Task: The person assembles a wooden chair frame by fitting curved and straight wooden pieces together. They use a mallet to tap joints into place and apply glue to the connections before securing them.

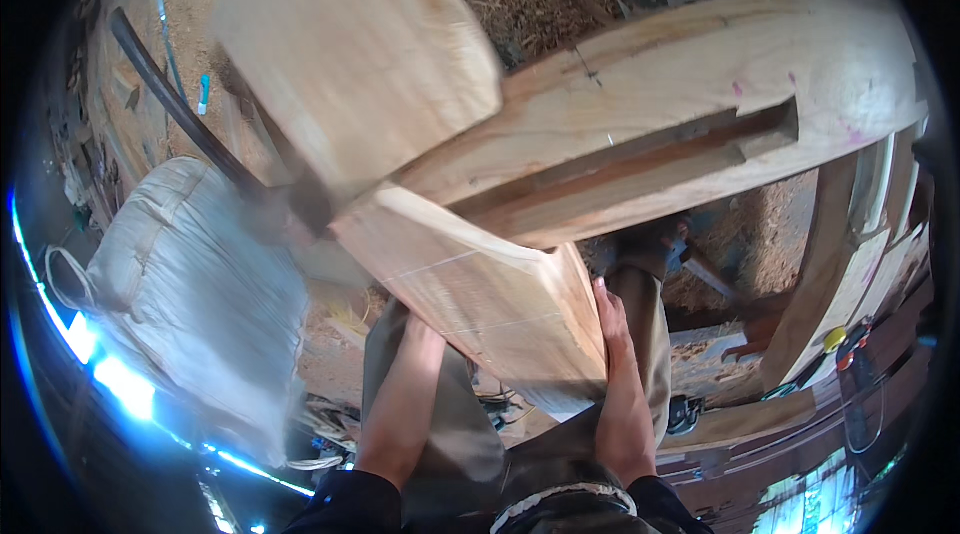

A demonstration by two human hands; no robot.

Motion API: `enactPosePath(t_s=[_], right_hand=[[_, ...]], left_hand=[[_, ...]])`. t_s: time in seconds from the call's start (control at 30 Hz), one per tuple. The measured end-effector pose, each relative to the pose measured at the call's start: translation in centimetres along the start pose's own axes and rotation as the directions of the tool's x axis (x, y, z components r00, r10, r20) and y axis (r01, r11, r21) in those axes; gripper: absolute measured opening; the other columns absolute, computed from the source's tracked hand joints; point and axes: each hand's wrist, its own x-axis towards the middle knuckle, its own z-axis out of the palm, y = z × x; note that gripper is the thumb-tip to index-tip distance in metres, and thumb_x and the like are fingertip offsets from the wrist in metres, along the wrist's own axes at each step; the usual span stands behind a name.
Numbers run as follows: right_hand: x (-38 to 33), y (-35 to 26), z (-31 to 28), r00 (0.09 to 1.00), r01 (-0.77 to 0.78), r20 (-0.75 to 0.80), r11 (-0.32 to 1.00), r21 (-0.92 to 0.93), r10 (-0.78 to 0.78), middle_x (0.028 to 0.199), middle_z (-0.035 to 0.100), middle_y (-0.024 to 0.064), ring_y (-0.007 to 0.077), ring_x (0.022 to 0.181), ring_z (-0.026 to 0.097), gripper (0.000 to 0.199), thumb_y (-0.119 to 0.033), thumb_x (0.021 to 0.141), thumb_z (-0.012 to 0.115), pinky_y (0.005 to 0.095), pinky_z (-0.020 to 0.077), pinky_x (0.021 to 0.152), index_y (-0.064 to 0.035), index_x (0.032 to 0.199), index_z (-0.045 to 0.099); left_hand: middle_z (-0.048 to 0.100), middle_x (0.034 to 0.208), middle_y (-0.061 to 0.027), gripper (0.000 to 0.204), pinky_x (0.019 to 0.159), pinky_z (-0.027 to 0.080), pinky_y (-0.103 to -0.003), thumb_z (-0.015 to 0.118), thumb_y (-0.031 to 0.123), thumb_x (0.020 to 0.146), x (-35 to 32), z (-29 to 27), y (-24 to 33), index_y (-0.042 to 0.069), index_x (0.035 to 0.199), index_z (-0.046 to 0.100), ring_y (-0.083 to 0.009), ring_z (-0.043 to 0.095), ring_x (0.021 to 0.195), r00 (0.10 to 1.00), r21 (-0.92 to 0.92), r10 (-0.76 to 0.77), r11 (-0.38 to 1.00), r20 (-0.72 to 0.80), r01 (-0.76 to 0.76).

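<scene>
From my remote view, the wooden block (480,284) lay between both hands, long axis running forward-left; the right grip (613,314) held its right edge, the left grip's (424,338) hidden fingers I couldn't judge

My block (480,309) is pale honey with faint grain and thin whitish lines; the slotted beam (680,74) is creamy tan, flecked pink. My sleeves (350,502) are near-black.

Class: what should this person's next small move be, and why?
Perhaps a light nudge with the right hand to test whether the line-marked wooden block is steady: it slants, overlapping the slotted beam in view, and the left hand is partly hidden behind its left edge, so its support is unclear.
</scene>
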Motion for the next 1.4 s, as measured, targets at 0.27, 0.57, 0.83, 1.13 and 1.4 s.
enactPosePath(t_s=[0.27,0.57,0.83,1.13,1.4], right_hand=[[0.2,0.6,-1.3,0.995,0.086,-0.04,0.996,-0.036,-0.087,0.119,0.073,0.0235,0.0262,0.113,0.066,0.088,-0.073,0.102,0.041,0.0398,0.0477,0.101,0.0059,0.124,0.072],[-4.0,-3.3,-3.0,0.93,0.164,-0.283,0.954,-0.25,-0.234,0.086,0.071,0.0086,0.0157,0.086,0.061,0.056,-0.053,0.103,0.061,0.0347,0.0504,0.082,0.0017,0.102,0.073],[-18.3,-23.7,-12.2,0.21,0.716,-0.221,0.304,-0.628,-0.952,0.12,0.069,0.0179,0.0367,0.112,0.064,0.03,-0.025,0.094,0.075,0.0429,0.051,0.096,-0.0035,0.114,0.071],[-8.6,-43.2,-18.3,-0.08,0.365,0.214,-0.228,-0.903,-0.974,0.13,0.067,0.0123,0.0357,0.131,0.055,0.039,-0.036,0.093,0.071,0.0537,0.0352,0.113,-0.0084,0.12,0.068],[-8.4,-43.4,-18.5,0.11,0.347,0.26,-0.208,-0.914,-0.959,0.138,0.067,0.0066,0.0332,0.138,0.053,0.042,-0.039,0.098,0.065,0.055,0.0309,0.118,-0.0116,0.13,0.068]], left_hand=[[0.024,0.171,-0.013,0.105,0.128,0.022,-0.047,0.032,0.086,0.095,-0.5,0.6,-1.1,0.01,0.167,0.02,-0.0302,0.027,0.155,1.0,-0.056,-0.014,0.998,0.018,0.015],[0.023,0.171,-0.0138,0.105,0.128,0.021,-0.048,0.031,0.086,0.096,-5.1,2.4,-3.1,0.01,0.167,0.019,-0.0306,0.027,0.155,0.976,0.006,0.215,0.977,-0.039,-0.215],[0.067,0.121,-0.0325,0.063,0.097,0.048,-0.05,0.043,0.047,0.111,-9.1,7.3,-9.2,-0.012,0.123,0.064,-0.0422,0.065,0.11,0.526,0.803,0.827,0.445,-0.199,-0.396],[0.065,0.13,-0.032,0.069,0.102,0.049,-0.049,0.039,0.053,0.111,-9.2,8.2,-9.5,-0.009,0.134,0.061,-0.0453,0.064,0.119,0.451,0.893,0.839,0.416,-0.305,-0.169],[0.069,0.126,-0.0258,0.068,0.1,0.049,-0.048,0.039,0.056,0.108,-9.2,8.6,-8.7,-0.001,0.134,0.064,-0.0437,0.064,0.119,0.496,0.866,0.748,0.499,-0.441,0.017]])
